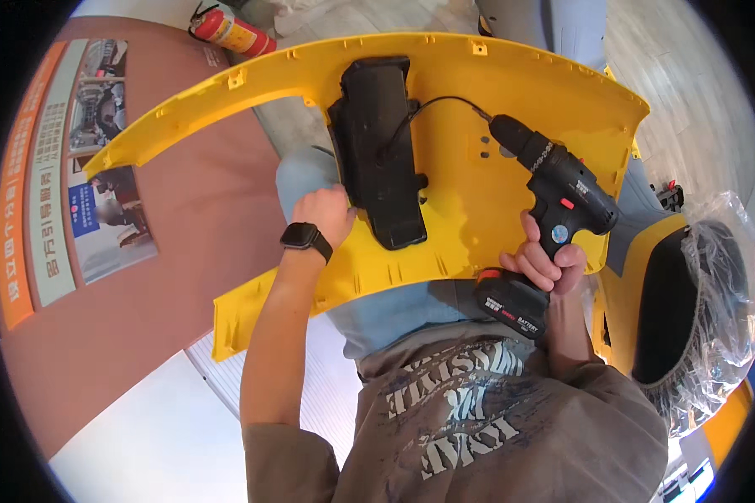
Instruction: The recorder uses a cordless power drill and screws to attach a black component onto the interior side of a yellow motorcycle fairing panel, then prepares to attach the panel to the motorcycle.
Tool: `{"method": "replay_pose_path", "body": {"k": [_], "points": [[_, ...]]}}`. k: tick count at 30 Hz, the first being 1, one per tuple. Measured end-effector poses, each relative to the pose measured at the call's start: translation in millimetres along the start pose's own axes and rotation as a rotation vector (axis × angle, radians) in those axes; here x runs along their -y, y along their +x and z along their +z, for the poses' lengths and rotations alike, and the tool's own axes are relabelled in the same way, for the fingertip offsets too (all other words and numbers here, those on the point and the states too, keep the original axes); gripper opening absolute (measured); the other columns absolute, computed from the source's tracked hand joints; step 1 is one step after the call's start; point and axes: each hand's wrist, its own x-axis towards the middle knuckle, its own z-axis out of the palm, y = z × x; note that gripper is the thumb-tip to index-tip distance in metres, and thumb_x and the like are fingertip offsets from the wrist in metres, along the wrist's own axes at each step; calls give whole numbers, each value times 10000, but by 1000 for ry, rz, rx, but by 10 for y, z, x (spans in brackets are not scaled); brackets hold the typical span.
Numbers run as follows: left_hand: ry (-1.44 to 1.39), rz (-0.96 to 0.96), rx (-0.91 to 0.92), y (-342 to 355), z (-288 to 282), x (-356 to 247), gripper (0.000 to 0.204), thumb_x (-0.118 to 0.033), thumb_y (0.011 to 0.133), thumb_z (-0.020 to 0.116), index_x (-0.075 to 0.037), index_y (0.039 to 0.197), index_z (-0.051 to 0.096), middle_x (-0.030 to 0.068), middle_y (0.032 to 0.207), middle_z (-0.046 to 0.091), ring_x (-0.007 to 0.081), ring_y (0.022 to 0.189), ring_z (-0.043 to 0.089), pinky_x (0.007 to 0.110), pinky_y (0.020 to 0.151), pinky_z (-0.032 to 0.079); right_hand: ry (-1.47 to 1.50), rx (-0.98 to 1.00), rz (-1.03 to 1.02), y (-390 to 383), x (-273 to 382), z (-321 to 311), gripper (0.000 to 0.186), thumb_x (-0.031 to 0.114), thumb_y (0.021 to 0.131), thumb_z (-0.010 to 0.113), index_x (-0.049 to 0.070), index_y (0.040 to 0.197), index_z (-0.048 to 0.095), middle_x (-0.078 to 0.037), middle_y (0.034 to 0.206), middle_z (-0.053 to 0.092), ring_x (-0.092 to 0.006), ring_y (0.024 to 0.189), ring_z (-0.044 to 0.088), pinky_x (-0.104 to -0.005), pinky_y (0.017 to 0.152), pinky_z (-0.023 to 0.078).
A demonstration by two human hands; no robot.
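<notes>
A large curved yellow plastic panel lies across my lap, its inner side up. Fixed or resting at its middle is a long black plastic housing. My left hand, with a dark watch on its wrist, is closed at the left edge of the housing, beside the panel's cut-out; its fingertips are hidden. My right hand grips the handle of a black cordless drill over the panel's right part. From the drill's chuck a thin black cable-like piece curves left to the housing; its far end is hard to make out.
A brown board with printed pictures stands at the left. The red fire extinguisher is at the far left on the floor. To the right is a black and yellow seat-like piece under clear plastic wrap.
</notes>
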Motion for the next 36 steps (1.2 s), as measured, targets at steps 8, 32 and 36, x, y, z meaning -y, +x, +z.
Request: {"method": "replay_pose_path", "body": {"k": [8, 32, 36], "points": [[-634, -3, -349, -31, -419, -44, 133, -85, 965, 506, 3, 962, 605, 161, 872, 694, 283, 763, 650, 427, 698, 515, -28, 21, -9, 16, 9, 79, 518, 200, 714, 683, 38, 1154, 465, 31, 541, 486, -125, 446, 492, -292, 932, 426], [-2393, 92, -330, -246, -44, -671, 223, -212, 1075, 569, -18, 1156, 642, 26, 916, 636, 61, 681, 434, 247, 681, 406, -299, 105, 279, 62, 97, 503, 641, 148, 818, 784, -105, 1319, 473, -66, 636, 580, -126, 483, 531, -259, 441, 415], [-2418, 147, -397, -301, 4, -664, 187, -161, 1052, 605, -28, 1176, 651, 42, 993, 663, 60, 705, 448, 252, 697, 420, -389, 68, 286, 89, 37, 518, 777, 168, 810, 779, -75, 1433, 383, -78, 639, 601, -140, 482, 550, -262, 487, 420]]}}
